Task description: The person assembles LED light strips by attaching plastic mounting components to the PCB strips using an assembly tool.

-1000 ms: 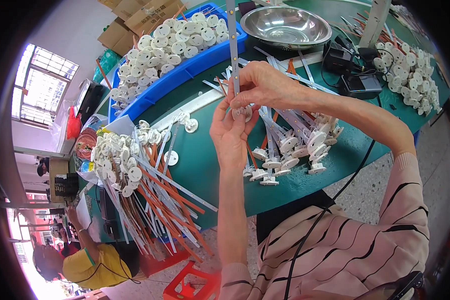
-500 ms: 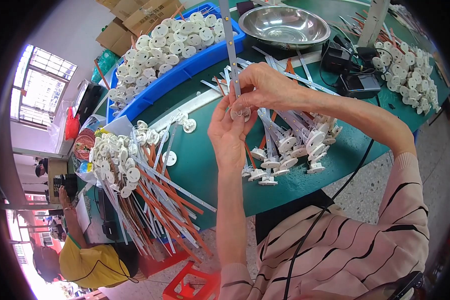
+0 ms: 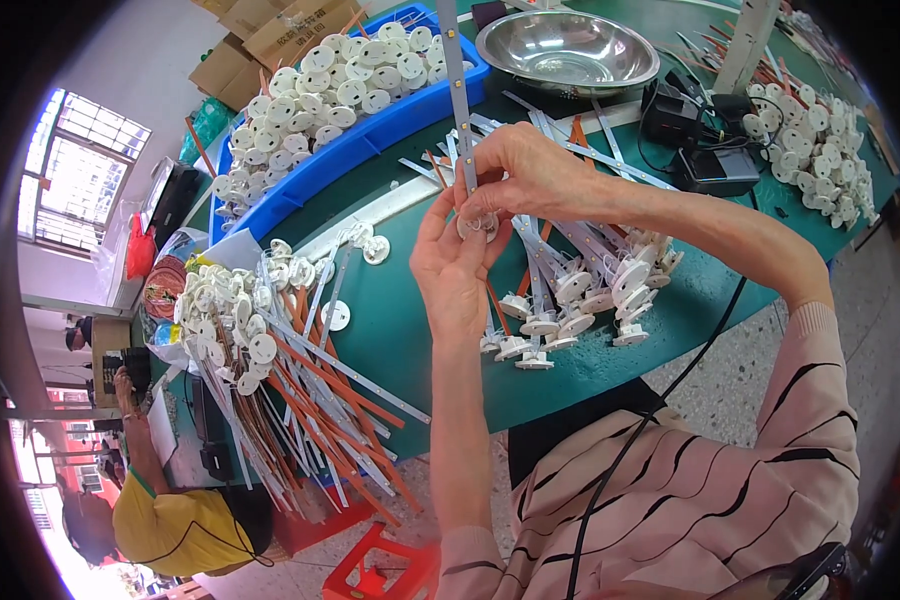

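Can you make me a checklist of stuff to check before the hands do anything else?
1. Left hand has the white disc: ok, it is at the fingertips.
2. Right hand grips the light strip: ok, fingers pinch near its lower end.
3. Strip and disc are joined: cannot tell, fingers hide that spot.
4. Pile of strips at left lies fully on the green table: not ok, many ends stick out past the edge.
5. More discs nearby: ok, the blue tray holds a heap.
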### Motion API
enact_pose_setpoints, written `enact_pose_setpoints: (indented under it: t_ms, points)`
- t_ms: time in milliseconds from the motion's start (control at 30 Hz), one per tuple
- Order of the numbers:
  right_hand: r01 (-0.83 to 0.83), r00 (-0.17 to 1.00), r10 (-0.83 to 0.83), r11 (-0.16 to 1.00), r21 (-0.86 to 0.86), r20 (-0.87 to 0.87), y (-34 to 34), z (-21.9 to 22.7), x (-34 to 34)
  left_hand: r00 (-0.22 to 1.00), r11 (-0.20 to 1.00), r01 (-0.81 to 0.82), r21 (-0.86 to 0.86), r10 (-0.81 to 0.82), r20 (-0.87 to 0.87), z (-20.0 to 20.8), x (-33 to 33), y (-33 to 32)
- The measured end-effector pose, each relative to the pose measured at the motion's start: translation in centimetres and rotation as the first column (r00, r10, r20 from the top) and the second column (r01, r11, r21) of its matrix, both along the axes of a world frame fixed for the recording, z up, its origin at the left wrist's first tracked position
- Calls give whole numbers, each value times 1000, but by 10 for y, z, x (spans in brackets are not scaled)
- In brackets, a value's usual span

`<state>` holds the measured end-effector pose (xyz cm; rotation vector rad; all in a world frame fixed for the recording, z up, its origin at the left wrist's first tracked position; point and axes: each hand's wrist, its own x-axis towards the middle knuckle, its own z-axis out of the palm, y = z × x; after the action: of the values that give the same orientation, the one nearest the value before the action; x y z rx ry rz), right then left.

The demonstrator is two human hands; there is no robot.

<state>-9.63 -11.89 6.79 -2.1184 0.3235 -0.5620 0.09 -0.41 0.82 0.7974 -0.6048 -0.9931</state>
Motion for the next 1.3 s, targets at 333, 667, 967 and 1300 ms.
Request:
enact_pose_setpoints:
  t_ms: [333, 667, 967, 1300]
  points:
    - [0, 1000, 2, 996, -95, 18, 3, -5, 2, 994, 996, -90, -9, 90, 64, 8, -7, 3]
    - [-18, 999, 24, 988, -151, 36, 10, -5, 12, 982, 982, -186, -36, 187, 32, 6, -6, 7]
    - [-75, 997, 79, 977, -197, 9, 7, -10, 18, 975, 974, -220, 45, 220, 10, 7, -5, 9]
    - [-69, 996, 81, 966, -250, 39, 7, -11, 25, 961, 958, -275, 77, 276, 0, 9, -5, 8]
